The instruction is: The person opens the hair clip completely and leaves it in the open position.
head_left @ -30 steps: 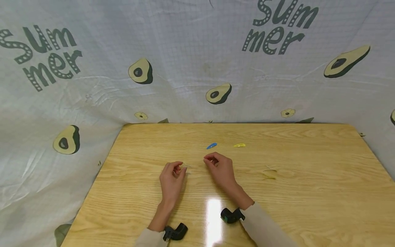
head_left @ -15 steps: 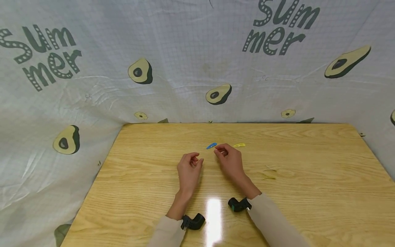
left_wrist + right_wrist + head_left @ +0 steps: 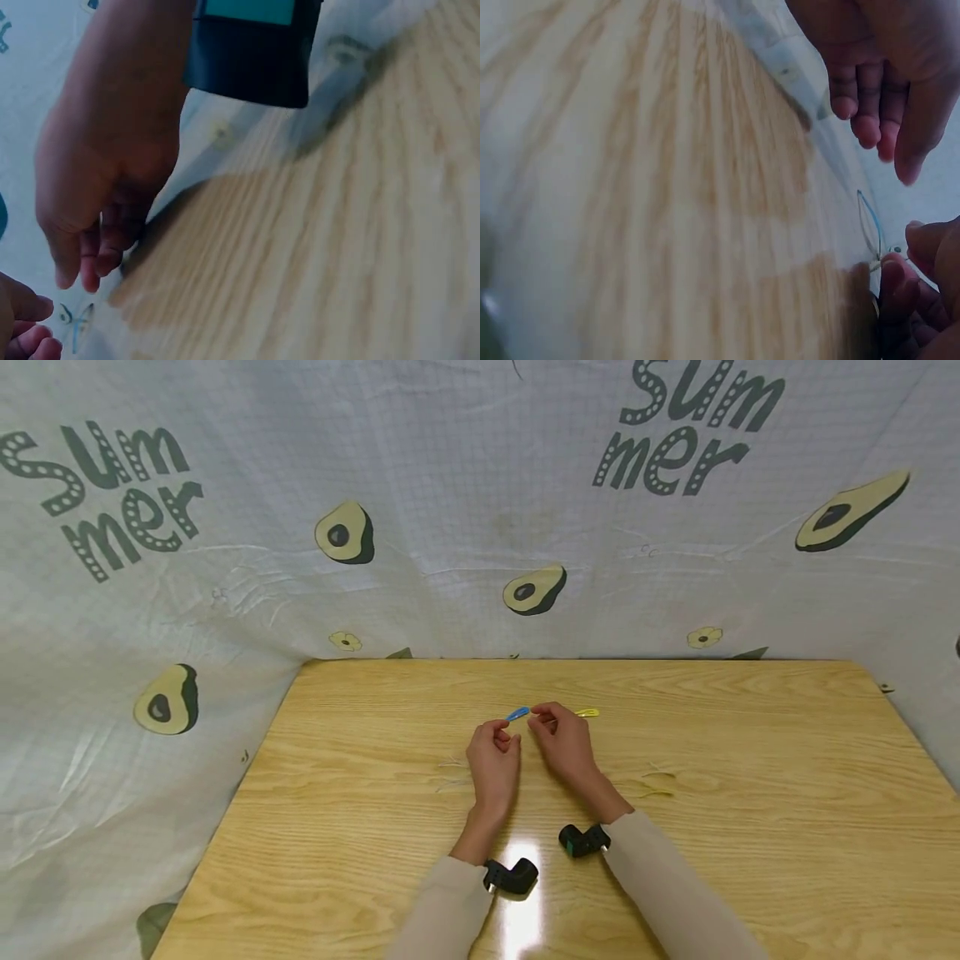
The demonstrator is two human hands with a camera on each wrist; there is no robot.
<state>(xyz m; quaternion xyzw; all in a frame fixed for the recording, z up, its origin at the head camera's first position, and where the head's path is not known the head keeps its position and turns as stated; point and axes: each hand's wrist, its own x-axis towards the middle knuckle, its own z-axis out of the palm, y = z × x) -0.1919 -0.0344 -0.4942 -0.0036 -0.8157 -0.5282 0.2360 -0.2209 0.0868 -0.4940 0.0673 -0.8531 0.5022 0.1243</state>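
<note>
Backdrop: pale cloth (image 3: 465, 485) behind a wooden table (image 3: 750, 827), printed with avocados and "sum mer".
Blue hair clip (image 3: 516, 714): lies mid-table, at both hands' fingertips.
Left hand (image 3: 495, 760): fingers curled beside the clip; whether it pinches it, I cannot tell.
Right hand (image 3: 562, 745): fingers curled at the clip's other end, likewise unclear.
Yellow hair clip (image 3: 587, 713): just beyond the right hand.

On the tabletop (image 3: 750, 827) both hands rest side by side near the middle, the left hand (image 3: 495, 760) to the left of the right hand (image 3: 566, 747). Just behind their fingers (image 3: 542, 713) lies a small clip (image 3: 516, 714), and a second clip (image 3: 587, 713) lies to its right. A printed cloth (image 3: 450, 510) hangs behind the tabletop and to both of its sides.
</note>
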